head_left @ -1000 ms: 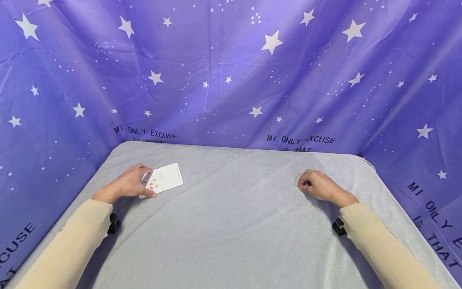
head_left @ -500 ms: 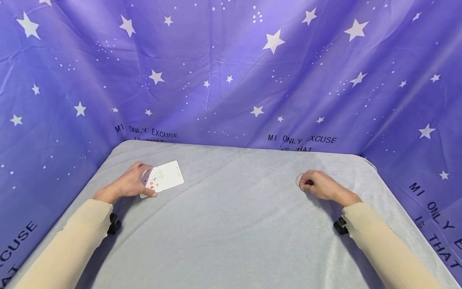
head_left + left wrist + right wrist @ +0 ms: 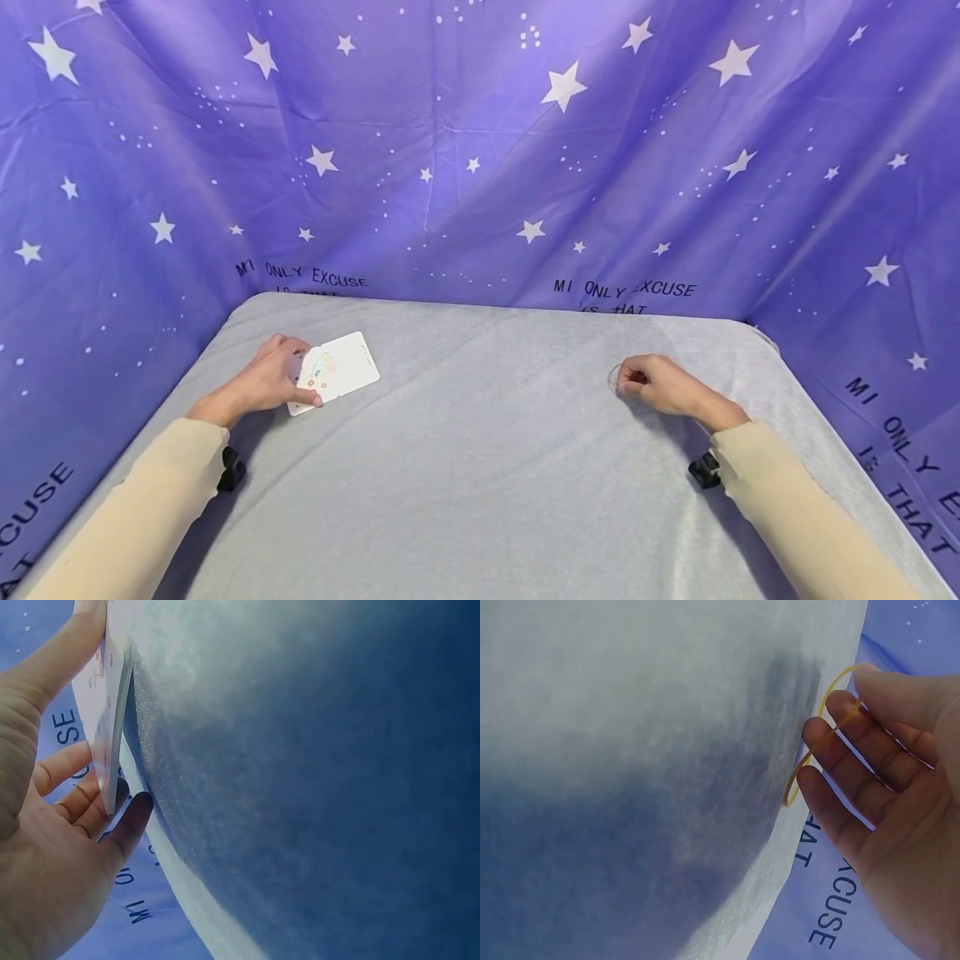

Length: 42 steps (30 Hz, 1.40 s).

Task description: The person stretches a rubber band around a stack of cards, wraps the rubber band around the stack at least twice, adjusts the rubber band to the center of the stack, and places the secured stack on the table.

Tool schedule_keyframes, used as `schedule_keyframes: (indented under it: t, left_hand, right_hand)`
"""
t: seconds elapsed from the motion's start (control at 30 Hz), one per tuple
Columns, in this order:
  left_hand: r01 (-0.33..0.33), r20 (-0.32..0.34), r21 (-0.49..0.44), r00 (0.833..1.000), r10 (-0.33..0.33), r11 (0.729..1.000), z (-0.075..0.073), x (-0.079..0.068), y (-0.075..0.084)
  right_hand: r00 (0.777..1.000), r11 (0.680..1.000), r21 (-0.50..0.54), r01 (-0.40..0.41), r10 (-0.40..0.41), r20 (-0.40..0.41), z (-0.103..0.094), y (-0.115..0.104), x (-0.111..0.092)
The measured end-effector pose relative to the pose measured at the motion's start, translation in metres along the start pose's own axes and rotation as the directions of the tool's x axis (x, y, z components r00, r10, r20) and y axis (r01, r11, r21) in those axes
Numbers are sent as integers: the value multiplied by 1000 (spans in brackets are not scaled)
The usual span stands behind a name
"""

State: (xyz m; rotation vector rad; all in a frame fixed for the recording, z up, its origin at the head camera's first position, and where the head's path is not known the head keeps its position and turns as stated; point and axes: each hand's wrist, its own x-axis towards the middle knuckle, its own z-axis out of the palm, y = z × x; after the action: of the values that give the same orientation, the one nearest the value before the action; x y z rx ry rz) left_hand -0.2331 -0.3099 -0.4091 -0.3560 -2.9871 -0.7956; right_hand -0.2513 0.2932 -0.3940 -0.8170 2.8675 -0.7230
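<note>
A white card (image 3: 352, 360) with coloured flower prints is held by my left hand (image 3: 262, 377) over the left part of the table. The thumb lies across its printed face, and the other fingers reach behind it and along its edge. In the left wrist view the card (image 3: 112, 727) stands nearly edge-on and shows a pale, slightly thick side. My right hand (image 3: 663, 386), on the right, pinches a thin yellow rubber band (image 3: 806, 755) between thumb and index finger. The loop hangs slack across the other fingertips in the right wrist view; in the head view it shows only faintly.
Under both hands spreads a table with a grey plush cloth (image 3: 480, 450). Purple curtains (image 3: 450, 167) with white stars and black lettering enclose its back and sides. Dark wrist cameras (image 3: 232, 469) sit below the beige sleeves (image 3: 142, 508).
The card has tipped slightly, its far end rising in the head view. The fingers of my right hand have closed up a little, and the rubber band sticks out further left. Both grips stay.
</note>
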Motion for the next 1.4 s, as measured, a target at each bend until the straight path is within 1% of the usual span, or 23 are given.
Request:
schedule_keyframes:
  t: [0.2,0.3,0.43,0.63,0.7,0.77,0.87,1.0,1.1,1.27,1.4]
  left_hand:
    - [14,-8,2,1000,-14,1000,-5,0,0]
    - [11,-18,16,1000,-10,1000,-7,-1,1]
    - [-7,-48,34,999,9,999,-8,-1,3]
    - [-34,-101,45,994,38,998,-8,-2,5]
    - [-44,-114,42,992,49,998,-8,-2,5]
    - [-57,-123,38,991,61,998,-9,-2,6]
    - [-68,-137,26,988,71,997,-8,-3,7]
    - [-74,-158,0,985,73,997,-7,-5,9]
    - [-79,-165,-9,983,76,997,-5,-6,11]
    - [-90,-176,-1,980,89,996,-5,-8,15]
    - [-115,-216,2,970,112,993,-5,-10,17]
  right_hand:
    - [1000,998,54,19,-19,-2,2,-8,1]
    - [1000,995,95,6,-7,2,2,-14,1]
    - [1000,993,119,6,-7,6,4,-22,1]
    - [998,984,165,59,-58,-9,10,-30,4]
    - [998,981,184,59,-59,-1,11,-34,5]
    - [999,976,215,39,-45,23,12,-38,5]
    - [997,963,268,12,-31,67,8,-56,4]
    - [992,942,336,16,-56,110,4,-80,3]
    - [990,934,356,41,-87,114,10,-81,5]
    - [990,937,343,59,-100,103,22,-71,10]
    - [989,934,349,73,-113,95,27,-69,13]
